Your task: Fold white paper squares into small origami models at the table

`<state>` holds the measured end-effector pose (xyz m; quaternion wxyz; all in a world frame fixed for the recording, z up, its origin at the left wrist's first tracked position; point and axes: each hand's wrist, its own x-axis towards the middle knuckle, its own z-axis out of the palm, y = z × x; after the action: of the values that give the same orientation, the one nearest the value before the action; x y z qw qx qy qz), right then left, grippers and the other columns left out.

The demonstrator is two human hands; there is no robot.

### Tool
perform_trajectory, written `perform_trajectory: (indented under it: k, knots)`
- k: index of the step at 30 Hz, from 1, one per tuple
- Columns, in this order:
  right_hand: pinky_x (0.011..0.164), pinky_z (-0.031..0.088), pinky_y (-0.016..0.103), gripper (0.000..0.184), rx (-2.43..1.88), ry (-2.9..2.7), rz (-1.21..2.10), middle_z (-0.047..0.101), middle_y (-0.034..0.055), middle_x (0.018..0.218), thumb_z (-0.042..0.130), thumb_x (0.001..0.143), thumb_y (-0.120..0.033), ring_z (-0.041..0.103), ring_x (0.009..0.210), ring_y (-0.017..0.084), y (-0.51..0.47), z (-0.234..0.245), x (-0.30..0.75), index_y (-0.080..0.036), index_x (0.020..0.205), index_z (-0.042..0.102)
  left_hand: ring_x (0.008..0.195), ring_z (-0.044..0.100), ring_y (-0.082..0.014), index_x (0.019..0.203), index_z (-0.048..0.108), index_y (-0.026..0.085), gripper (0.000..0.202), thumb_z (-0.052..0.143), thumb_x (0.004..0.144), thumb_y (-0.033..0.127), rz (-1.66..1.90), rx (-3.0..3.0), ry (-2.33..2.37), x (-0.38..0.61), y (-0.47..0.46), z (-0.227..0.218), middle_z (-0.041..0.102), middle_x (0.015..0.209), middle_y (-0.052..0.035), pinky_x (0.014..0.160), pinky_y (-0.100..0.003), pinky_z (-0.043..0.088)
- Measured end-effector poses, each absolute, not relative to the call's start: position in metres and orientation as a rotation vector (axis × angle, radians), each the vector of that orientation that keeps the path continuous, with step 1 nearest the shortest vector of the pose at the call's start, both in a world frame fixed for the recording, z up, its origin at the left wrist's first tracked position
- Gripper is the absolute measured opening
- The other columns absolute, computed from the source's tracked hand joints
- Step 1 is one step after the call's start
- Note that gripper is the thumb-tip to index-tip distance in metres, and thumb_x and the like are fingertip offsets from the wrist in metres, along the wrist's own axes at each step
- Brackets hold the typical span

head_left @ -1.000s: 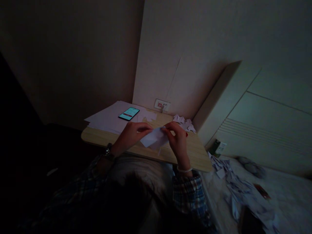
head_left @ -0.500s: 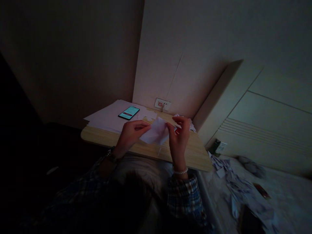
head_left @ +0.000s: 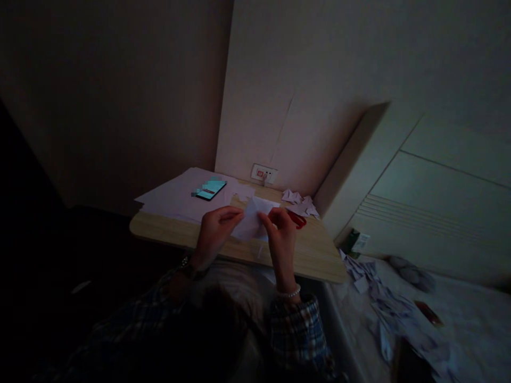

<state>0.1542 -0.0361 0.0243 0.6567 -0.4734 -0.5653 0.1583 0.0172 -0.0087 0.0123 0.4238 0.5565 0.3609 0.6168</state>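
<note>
A small white sheet of paper (head_left: 248,223) is held up over the wooden table (head_left: 311,255). My left hand (head_left: 217,229) pinches its left edge between thumb and fingers. On the other side, my right hand (head_left: 280,231) grips the paper with thumb and fingertips. The sheet is angled, and a fold seems to run across it, though the dim light hides detail. Just beyond my right hand lie red-handled scissors (head_left: 297,219), partly covered by it. Another white paper (head_left: 265,205) shows behind the held sheet.
At the table's left lies a stack of white paper (head_left: 171,197) with a lit phone (head_left: 211,189) on it. Folded paper pieces (head_left: 297,199) sit at the back right. A socket (head_left: 264,173) is on the wall. Many paper pieces (head_left: 387,298) cover the bed at right.
My right hand has moved left and closed on the paper, nearer my left hand. The red scissor handles and folded pieces behind it now show more. The view has shifted slightly.
</note>
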Motion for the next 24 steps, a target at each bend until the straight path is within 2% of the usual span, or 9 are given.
perform_trajectory:
  k: [11, 16, 24]
  knots:
    - [0.054, 0.038, 0.023, 0.024, -1.102, -1.227, 0.352, 0.052, -0.0045, 0.059, 0.067, 0.072, -0.035, 0.046, 0.057, 0.011, -0.0367, 0.0247, 0.1582, -0.019, 0.062, 0.053, 0.077, 0.069, -0.0216, 0.075, 0.070, 0.014, 0.020, 0.069, 0.069, 0.033, 1.568, 1.441, 0.927, 0.0165, -0.0105, 0.0098, 0.074, 0.079, -0.0060, 0.071, -0.029, 0.054]
    - [0.057, 0.039, 0.024, 0.017, -1.046, -1.239, 0.435, 0.055, -0.0031, 0.063, 0.063, 0.076, -0.033, 0.049, 0.059, 0.012, -0.0382, 0.0256, 0.1596, -0.019, 0.069, 0.057, 0.075, 0.068, -0.0209, 0.074, 0.071, 0.014, 0.018, 0.070, 0.068, 0.032, 1.544, 1.429, 0.923, 0.0167, -0.0094, 0.0061, 0.074, 0.077, -0.0055, 0.069, -0.028, 0.054]
    - [0.059, 0.037, 0.025, 0.022, -1.079, -1.229, 0.218, 0.053, -0.0030, 0.062, 0.055, 0.084, -0.033, 0.047, 0.061, 0.013, -0.0437, 0.0264, 0.1580, -0.020, 0.066, 0.054, 0.073, 0.068, -0.0201, 0.073, 0.071, 0.014, 0.019, 0.071, 0.066, 0.031, 1.506, 1.398, 0.899, 0.0199, -0.0127, 0.0078, 0.074, 0.077, -0.0060, 0.068, -0.027, 0.054]
